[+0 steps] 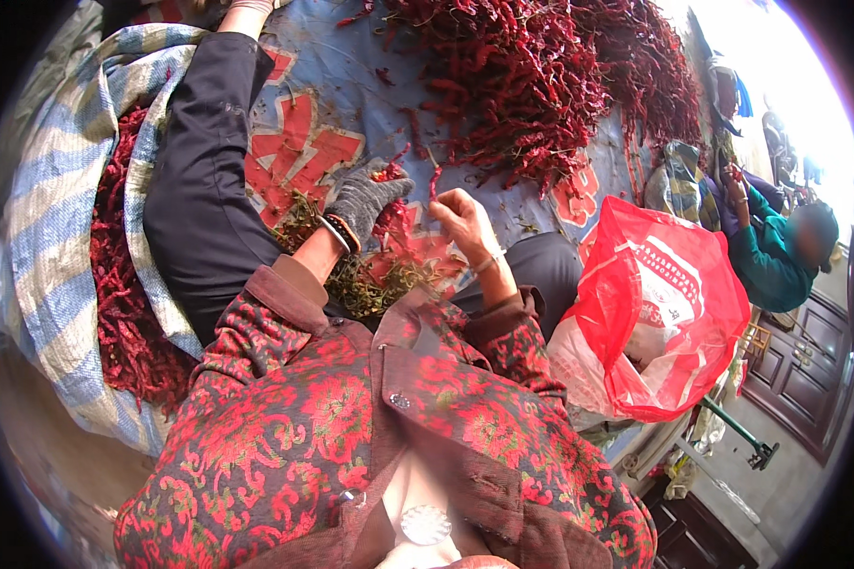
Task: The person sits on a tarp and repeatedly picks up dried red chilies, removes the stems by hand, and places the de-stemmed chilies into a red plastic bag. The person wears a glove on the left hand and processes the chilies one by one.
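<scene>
My left hand (365, 201), in a grey knitted glove, is closed around several dried red chilies (389, 174) that stick out past its fingers. My bare right hand (465, 226) is just to the right, thumb and forefinger pinched on one dried red chili (435, 180) that points upward. Beneath and between the hands lies a pile of greenish-brown stems (375, 289), partly hidden by my sleeves. Farther out, a large heap of dried red chilies (522, 85) spreads over a blue tarp with red printing (327, 57).
At left, a blue-and-white striped sack (43, 247) holds red chilies (128, 313). A red-and-white plastic bag (669, 313) stands close on my right. Beyond it sits another person (773, 247) in green. A green-handled tool (735, 429) and a dark door (807, 360) are at far right.
</scene>
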Demonstrator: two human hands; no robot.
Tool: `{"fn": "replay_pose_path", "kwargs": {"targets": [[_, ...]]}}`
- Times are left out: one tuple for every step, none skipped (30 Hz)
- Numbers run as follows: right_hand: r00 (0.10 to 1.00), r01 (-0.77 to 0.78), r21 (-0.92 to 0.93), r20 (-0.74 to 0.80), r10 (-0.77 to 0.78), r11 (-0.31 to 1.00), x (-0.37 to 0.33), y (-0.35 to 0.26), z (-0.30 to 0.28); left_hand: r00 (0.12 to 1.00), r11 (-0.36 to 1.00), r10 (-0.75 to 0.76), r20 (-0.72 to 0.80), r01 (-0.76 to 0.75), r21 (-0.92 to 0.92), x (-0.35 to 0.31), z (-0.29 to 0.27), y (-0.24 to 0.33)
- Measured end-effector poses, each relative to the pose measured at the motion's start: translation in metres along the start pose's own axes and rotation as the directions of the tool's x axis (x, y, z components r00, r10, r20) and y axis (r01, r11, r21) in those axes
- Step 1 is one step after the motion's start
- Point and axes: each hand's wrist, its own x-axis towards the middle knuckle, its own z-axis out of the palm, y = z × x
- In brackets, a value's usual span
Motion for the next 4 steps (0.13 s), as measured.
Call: {"fn": "replay_pose_path", "kwargs": {"targets": [[0.994,-0.057,0.181,0.103,0.039,0.982,-0.009,-0.012,0.002,0.997,0.995,-0.078,-0.004,0.078,-0.067,-0.004,0.004,0.005],[0.988,-0.019,0.203,0.156,-0.013,0.979,-0.015,-0.019,0.007,0.994,0.988,-0.094,0.049,0.099,-0.12,-0.01,0.006,0.011],[0.981,-0.069,0.287,0.193,0.013,0.955,-0.02,-0.024,0.012,0.989,0.977,-0.108,0.103,0.125,-0.174,-0.015,0.006,0.015],[0.976,-0.05,0.349,0.215,-0.028,0.936,-0.023,-0.023,0.016,0.983,0.976,-0.13,0.128,0.15,-0.159,-0.016,0.002,0.015]]}}
